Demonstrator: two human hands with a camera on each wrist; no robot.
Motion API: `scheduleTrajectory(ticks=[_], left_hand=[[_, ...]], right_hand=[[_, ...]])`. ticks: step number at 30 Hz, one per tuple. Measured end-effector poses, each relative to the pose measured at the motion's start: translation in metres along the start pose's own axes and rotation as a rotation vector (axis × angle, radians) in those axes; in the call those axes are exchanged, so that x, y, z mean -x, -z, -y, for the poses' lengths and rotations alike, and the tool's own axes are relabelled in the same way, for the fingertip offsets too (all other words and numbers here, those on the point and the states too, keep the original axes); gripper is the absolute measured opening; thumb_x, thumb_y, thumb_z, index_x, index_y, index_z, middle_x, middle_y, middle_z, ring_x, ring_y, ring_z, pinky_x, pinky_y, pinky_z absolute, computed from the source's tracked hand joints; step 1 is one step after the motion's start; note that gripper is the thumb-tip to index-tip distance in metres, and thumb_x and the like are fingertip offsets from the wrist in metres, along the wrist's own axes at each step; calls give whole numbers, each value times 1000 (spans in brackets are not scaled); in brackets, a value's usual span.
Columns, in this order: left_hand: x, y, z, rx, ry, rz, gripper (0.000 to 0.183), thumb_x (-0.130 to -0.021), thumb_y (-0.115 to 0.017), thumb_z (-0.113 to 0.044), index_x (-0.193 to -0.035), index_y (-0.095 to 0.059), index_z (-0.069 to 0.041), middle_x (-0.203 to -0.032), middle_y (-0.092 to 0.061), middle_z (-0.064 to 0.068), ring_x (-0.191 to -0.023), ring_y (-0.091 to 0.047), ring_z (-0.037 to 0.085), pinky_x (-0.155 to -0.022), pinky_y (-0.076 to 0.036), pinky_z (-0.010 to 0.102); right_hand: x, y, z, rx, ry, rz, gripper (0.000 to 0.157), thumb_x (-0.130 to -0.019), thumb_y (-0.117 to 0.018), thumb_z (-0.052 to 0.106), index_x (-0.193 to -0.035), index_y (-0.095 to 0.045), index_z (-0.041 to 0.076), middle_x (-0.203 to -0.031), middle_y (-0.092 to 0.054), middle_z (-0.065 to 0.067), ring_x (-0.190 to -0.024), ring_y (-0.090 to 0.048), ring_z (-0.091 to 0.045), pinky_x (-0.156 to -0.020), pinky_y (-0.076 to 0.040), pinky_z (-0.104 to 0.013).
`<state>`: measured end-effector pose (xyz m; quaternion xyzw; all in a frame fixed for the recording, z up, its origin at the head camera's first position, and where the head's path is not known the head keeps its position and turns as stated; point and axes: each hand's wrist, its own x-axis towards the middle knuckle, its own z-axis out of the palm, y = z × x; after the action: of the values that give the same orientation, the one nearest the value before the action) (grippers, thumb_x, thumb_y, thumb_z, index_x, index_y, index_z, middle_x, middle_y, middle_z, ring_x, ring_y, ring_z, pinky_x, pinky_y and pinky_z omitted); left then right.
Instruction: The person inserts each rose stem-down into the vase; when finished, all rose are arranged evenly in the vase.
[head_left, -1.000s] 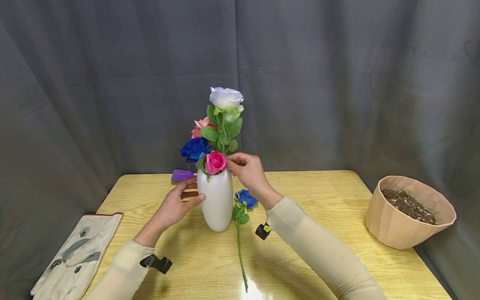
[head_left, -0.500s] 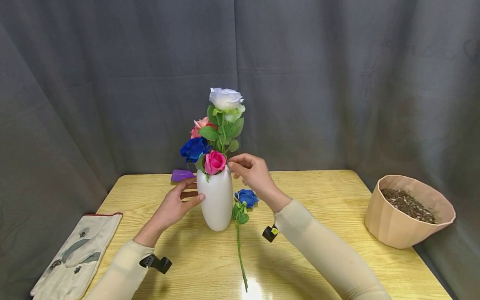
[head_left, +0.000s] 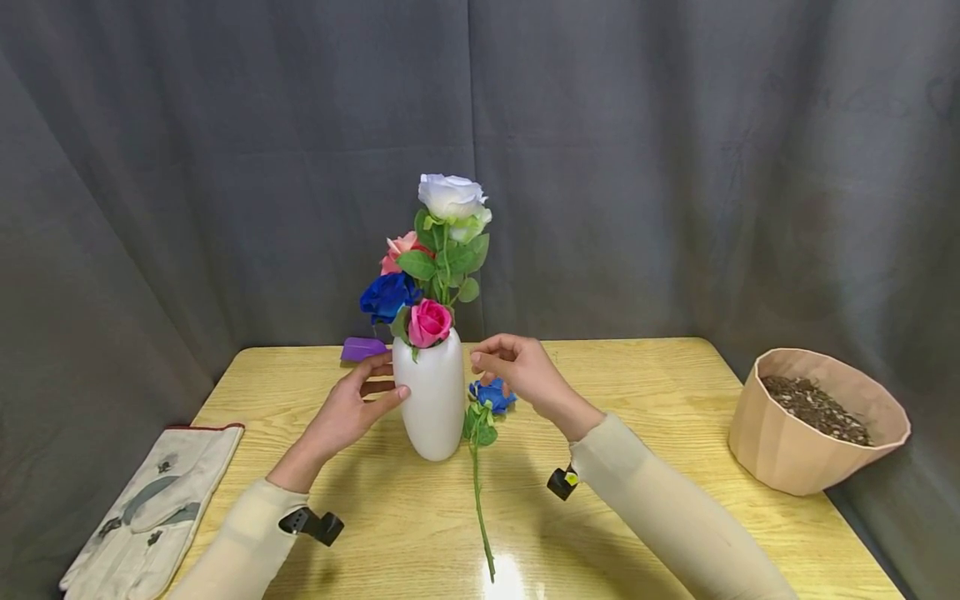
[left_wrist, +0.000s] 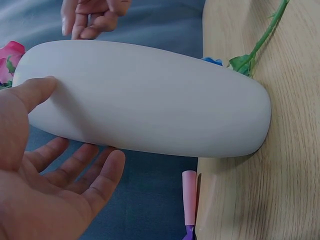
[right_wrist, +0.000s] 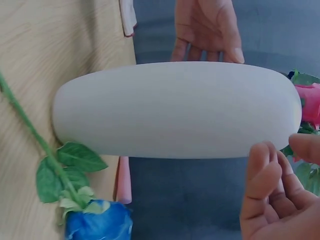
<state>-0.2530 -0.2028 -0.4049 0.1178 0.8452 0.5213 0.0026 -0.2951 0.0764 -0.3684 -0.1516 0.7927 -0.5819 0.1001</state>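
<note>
A white vase (head_left: 430,400) stands upright on the table and holds a white rose (head_left: 452,197), a coral rose (head_left: 400,252), a dark blue rose (head_left: 388,297) and a pink rose (head_left: 431,322). My left hand (head_left: 347,414) holds the vase from its left, thumb on the front and fingers along the side, as the left wrist view also shows. Just right of the vase's upper part, my right hand (head_left: 525,372) hovers with loosely bent fingers and nothing in them. Below it lies a blue rose (head_left: 492,396), its green stem (head_left: 480,508) pointing toward me; the hand partly covers the bloom.
Behind the vase lies a purple scoop (head_left: 363,349) with a pink handle (left_wrist: 189,197). Pale work gloves (head_left: 153,508) rest at the left edge. A peach pot (head_left: 772,450) with soil stands at the right edge. Grey curtains (head_left: 600,167) hang behind the table (head_left: 637,467).
My right hand has let go beside the pink rose and moved right and down, away from the vase rim. My left hand has stayed on the vase, and the flowers have barely shifted.
</note>
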Motion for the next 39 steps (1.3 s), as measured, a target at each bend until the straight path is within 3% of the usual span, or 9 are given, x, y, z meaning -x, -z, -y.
scheduleTrajectory(ticks=[5, 8, 15, 25, 33, 39], left_hand=[[-1, 1, -2, -6, -2, -3, 68, -94, -68, -39, -150, -39, -13, -143, -54, 17, -129, -57, 40, -100, -53, 52], [0, 1, -1, -7, 1, 0, 68, -94, -69, -39, -150, -39, -13, -143, -53, 17, -129, -57, 40, -100, -53, 52], [0, 1, 1, -17, 4, 0, 68, -95, -68, -40, -150, -39, -14, -143, -54, 17, -129, -57, 40, -100, -53, 52], [1, 0, -1, -20, 5, 1, 68, -95, -68, -39, -150, -38, -13, -144, -53, 17, -129, -57, 40, -101, -53, 53], [1, 0, 0, -17, 13, 3, 69, -95, -68, -40, -151, -38, -14, -143, -53, 16, -129, -57, 40, -101, -53, 53], [1, 0, 0, -19, 15, 5, 69, -95, -67, -41, -151, -37, -14, -144, -52, 17, -130, -56, 40, -101, -53, 53]], right_hand=[[5, 3, -12, 27, -16, 46, 26, -98, -65, 31, -113, -69, 10, -103, -73, -12, -79, -66, -18, -57, -51, -30], [7, 4, -20, 27, -38, 78, 27, -97, -65, 30, -114, -68, 9, -100, -73, -9, -81, -66, -22, -58, -50, -30], [14, 1, -35, 56, -85, 122, 28, -97, -65, 29, -112, -68, 6, -95, -71, -8, -76, -65, -16, -57, -46, -28], [22, -9, -58, 80, -117, 175, 26, -98, -64, 30, -107, -70, 6, -96, -72, -14, -86, -72, -32, -55, -47, -29], [26, -20, -75, 118, -132, 219, 27, -98, -64, 27, -103, -69, 1, -94, -74, -9, -81, -72, -24, -57, -47, -31], [26, -25, -86, 144, -142, 229, 24, -97, -65, 26, -105, -71, 4, -93, -75, -6, -77, -70, -18, -57, -48, -31]])
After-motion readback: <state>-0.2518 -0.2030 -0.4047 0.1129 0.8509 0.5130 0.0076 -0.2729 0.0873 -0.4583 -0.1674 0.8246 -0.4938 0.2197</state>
